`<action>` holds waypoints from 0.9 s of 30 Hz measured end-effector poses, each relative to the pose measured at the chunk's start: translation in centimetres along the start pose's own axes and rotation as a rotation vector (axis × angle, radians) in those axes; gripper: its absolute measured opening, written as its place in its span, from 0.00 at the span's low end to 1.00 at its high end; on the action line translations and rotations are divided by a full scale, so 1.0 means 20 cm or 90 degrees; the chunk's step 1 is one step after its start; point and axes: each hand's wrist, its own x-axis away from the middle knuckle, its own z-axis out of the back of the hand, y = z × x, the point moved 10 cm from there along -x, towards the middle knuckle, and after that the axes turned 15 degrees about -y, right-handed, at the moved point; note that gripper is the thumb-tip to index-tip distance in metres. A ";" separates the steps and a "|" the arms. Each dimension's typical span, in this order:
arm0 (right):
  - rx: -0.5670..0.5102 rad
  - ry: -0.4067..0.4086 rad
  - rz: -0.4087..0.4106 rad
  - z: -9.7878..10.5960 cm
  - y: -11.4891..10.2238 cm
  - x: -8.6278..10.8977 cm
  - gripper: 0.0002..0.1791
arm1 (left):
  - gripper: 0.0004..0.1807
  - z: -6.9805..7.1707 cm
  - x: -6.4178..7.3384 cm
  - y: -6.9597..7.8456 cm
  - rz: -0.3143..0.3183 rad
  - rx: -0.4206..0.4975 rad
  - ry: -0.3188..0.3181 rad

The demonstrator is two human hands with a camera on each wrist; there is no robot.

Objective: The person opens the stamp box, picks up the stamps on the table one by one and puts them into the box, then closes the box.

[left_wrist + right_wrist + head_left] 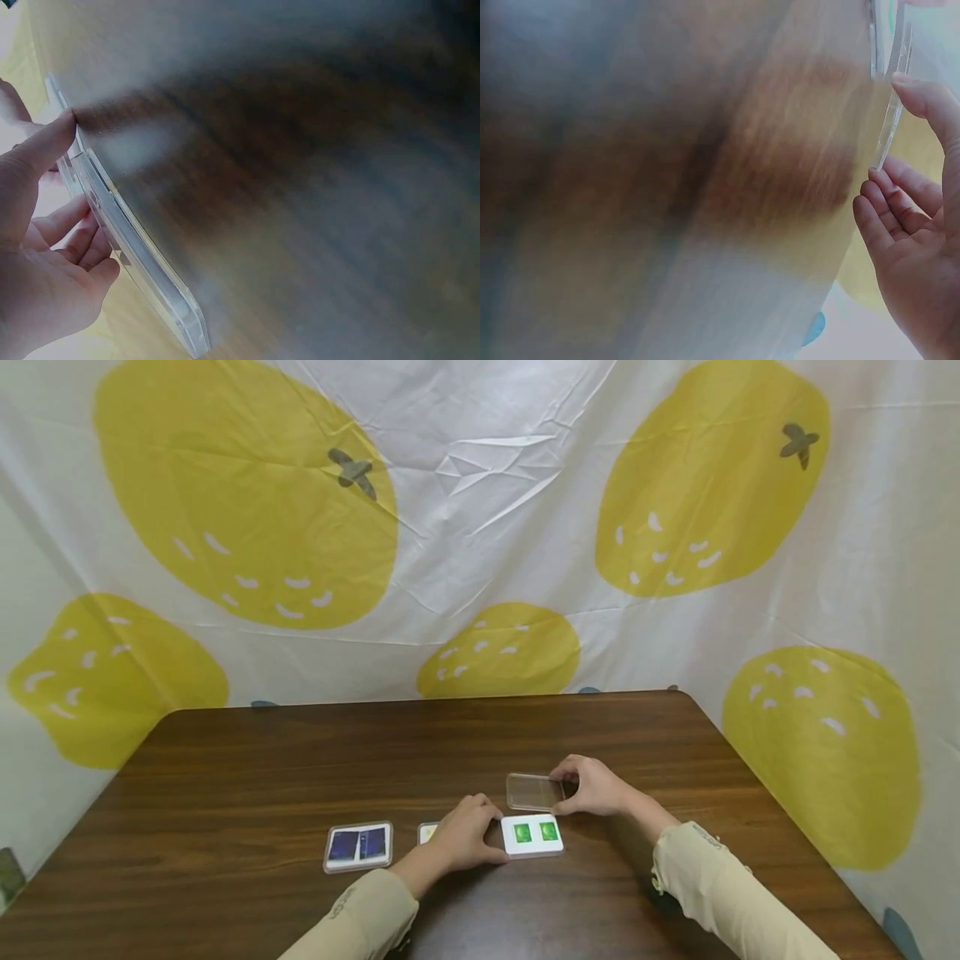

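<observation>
My right hand [592,787] pinches a clear rectangular plastic lid [531,792] by its right end, thumb on one edge and fingers on the other. In the right wrist view, the lid [891,124] appears edge-on between thumb and fingertips. Just in front of it lies a flat white case [531,843] showing two green pictures. My left hand [467,835] holds that case at its left end, thumb at the near corner and a fingertip at the far one. Behind this hand, a second case [427,832] with a yellow patch is mostly hidden.
A clear-edged case [358,847] with two dark blue pictures lies farther left on the brown wooden table [225,793]. A white cloth [487,527] printed with yellow lemons hangs behind the table's far edge.
</observation>
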 end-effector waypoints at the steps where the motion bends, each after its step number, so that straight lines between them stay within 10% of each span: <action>1: -0.004 -0.001 0.005 0.00 -0.01 0.01 0.25 | 0.28 0.00 0.00 0.00 -0.001 0.002 0.000; 27: 0.014 -0.047 0.068 -0.14 -0.20 0.13 0.23 | 0.29 0.01 0.01 0.01 0.000 -0.002 0.002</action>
